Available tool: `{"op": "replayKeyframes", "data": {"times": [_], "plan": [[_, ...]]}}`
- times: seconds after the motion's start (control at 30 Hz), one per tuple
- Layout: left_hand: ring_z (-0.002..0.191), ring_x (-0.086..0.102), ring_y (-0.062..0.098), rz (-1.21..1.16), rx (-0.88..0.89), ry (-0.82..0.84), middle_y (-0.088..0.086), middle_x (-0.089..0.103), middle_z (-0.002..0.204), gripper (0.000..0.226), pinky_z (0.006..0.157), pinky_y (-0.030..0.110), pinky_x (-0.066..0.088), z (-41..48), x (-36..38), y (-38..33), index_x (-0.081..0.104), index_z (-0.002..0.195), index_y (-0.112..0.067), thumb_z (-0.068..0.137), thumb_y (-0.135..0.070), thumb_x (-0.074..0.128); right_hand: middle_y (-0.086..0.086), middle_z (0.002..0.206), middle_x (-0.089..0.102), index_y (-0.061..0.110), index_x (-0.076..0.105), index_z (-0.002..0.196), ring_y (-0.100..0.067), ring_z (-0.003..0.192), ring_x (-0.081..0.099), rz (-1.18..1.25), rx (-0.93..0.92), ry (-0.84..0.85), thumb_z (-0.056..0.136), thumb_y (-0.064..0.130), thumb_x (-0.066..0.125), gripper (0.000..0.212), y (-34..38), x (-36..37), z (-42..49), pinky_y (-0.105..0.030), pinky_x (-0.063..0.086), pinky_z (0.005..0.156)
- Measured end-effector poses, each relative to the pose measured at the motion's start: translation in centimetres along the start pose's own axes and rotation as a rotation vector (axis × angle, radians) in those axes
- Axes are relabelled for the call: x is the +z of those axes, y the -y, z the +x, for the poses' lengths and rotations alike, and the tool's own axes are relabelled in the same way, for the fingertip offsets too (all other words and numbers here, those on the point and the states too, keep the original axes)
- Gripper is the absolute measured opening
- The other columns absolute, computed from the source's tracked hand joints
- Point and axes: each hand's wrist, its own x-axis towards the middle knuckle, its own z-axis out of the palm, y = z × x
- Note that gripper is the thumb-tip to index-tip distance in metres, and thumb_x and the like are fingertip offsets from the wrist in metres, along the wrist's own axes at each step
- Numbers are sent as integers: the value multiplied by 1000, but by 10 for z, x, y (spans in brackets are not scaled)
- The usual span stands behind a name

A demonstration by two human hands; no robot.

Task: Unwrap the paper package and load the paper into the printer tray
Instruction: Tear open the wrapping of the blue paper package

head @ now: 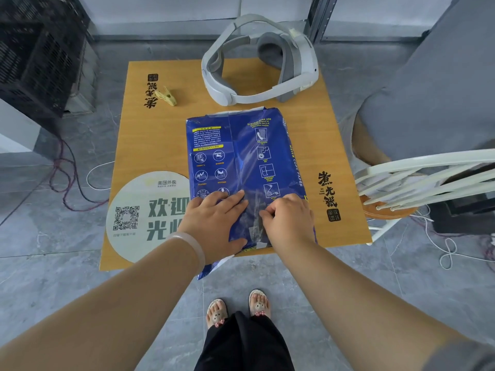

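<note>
A blue wrapped paper package [241, 156] lies seam side up on the small wooden table [150, 140], its near end hanging over the front edge. My left hand [214, 220] lies flat on the package's near left part, fingers spread. My right hand [289, 218] is beside it on the near right part, with fingertips pinching the wrapper at the taped centre seam [257, 223]. A loose flap of wrapper [211, 266] hangs below the table's edge. No printer tray shows clearly in this view.
A white headset [257, 62] rests on the table's far side, and a yellow clip [167, 96] on the far left. A round sticker [144, 215] covers the near left corner. Black crates [40, 57] stand left; a white rack [423, 178] stands right. Cables trail across the floor.
</note>
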Motion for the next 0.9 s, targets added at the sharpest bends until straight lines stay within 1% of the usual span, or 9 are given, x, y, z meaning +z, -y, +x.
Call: {"op": "replayKeyframes", "data": {"times": [0.2, 0.27, 0.3, 0.37, 0.4, 0.47, 0.57, 0.77, 0.9], "plan": [[144, 10, 15, -6, -20, -14, -18, 6, 159, 80, 117, 46, 5, -6, 10, -3, 10, 148, -36, 77, -69, 28, 2, 109, 58, 22, 68, 94, -21, 107, 50, 39, -71, 12, 88, 39, 59, 20, -7, -3, -5, -35, 40, 91], [144, 10, 15, -11, -18, -15, -17, 6, 159, 80, 117, 46, 5, -5, 10, -3, 9, 148, -36, 77, -69, 29, 0, 107, 61, 20, 67, 93, -21, 105, 53, 152, -68, -23, 88, 34, 61, 16, -11, -6, -3, -34, 44, 89], [144, 10, 15, -14, -14, -13, -17, 7, 159, 80, 117, 46, 5, -5, 10, -2, 9, 148, -36, 78, -69, 29, 0, 108, 62, 19, 67, 98, -20, 105, 54, 196, -79, -39, 88, 32, 62, 17, -13, -8, -2, -34, 46, 89], [144, 10, 16, -19, -11, -11, -17, 7, 159, 80, 117, 46, 4, -4, 10, -2, 9, 148, -36, 78, -69, 30, 0, 114, 60, 20, 66, 113, -20, 109, 52, 174, -152, -34, 88, 31, 62, 28, -17, -12, -1, -33, 47, 92], [144, 10, 16, -20, -12, -12, -17, 7, 159, 80, 117, 45, 4, -4, 10, -2, 10, 148, -36, 78, -69, 31, 0, 114, 60, 21, 66, 116, -20, 108, 52, 134, -208, -29, 87, 32, 63, 31, -18, -12, -1, -34, 47, 91], [144, 10, 15, -15, -15, -15, -18, 7, 158, 80, 117, 45, 5, -5, 10, -2, 10, 148, -36, 78, -69, 31, 0, 107, 63, 21, 69, 113, -21, 102, 54, 81, -302, -40, 86, 30, 64, 29, -19, -12, -3, -34, 47, 88], [144, 9, 14, -17, -25, -18, -19, 6, 158, 80, 117, 45, 5, -5, 10, -3, 9, 148, -37, 78, -69, 30, 0, 100, 66, 19, 73, 107, -21, 98, 56, 75, -335, -67, 86, 29, 65, 24, -20, -10, -7, -34, 49, 83], [144, 9, 14, -30, -26, -16, -19, 7, 158, 80, 117, 44, 4, -5, 9, -3, 9, 147, -38, 77, -69, 32, -1, 112, 62, 15, 64, 120, -21, 106, 54, 61, -346, -74, 85, 28, 66, 37, -19, -9, -1, -33, 48, 90], [144, 10, 14, -30, -26, -27, -19, 7, 158, 80, 117, 44, 4, -6, 9, -4, 10, 148, -37, 78, -68, 33, -2, 110, 63, 13, 66, 115, -22, 105, 55, 56, -382, -77, 85, 25, 66, 32, -22, -9, 1, -34, 50, 89]]}}
